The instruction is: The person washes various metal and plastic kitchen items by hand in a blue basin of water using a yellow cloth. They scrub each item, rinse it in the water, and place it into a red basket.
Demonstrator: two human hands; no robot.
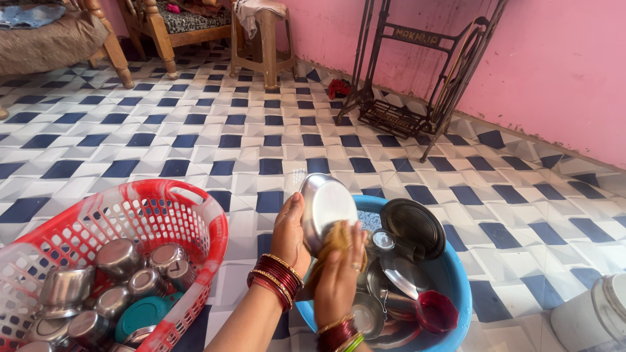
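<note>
A: Left hand (290, 234) clamped on the steel plate (326, 210), thumb side on the rim at the plate's 8 o'clock, plate tilted up on edge over the blue tub (456, 287).

B: And the right?

A: Right hand (339, 274) closed on a yellowish scrub pad (336, 236), pressed flat to the plate's face near its 6 o'clock. Red and gold bangles (277, 277) on both wrists.

B: Handling?

A: My read: thin steel, light, stiff, won't break. Looks wet, likely soapy, so slippery. The rim is the place to hold, fingers behind, thumb in front, as the left has it. A hold on the flat face would probably slide.

B: What's in the tub?

A: A dark round lid (414, 225) at the tub's 12 o'clock, a red cup (435, 311) at 5, other steel pieces heaped between. Can't tell them apart.

B: Surroundings?

A: Red basket (195, 202) at 9 o'clock of the hands, holding steel bowls (117, 257) and one teal lid. White bucket (596, 313) at 3 o'clock, partly out of view. Treadle stand (417, 72) by the pink wall at 1 o'clock, stool (264, 45) at 12. Blue and white floor tiles.
</note>
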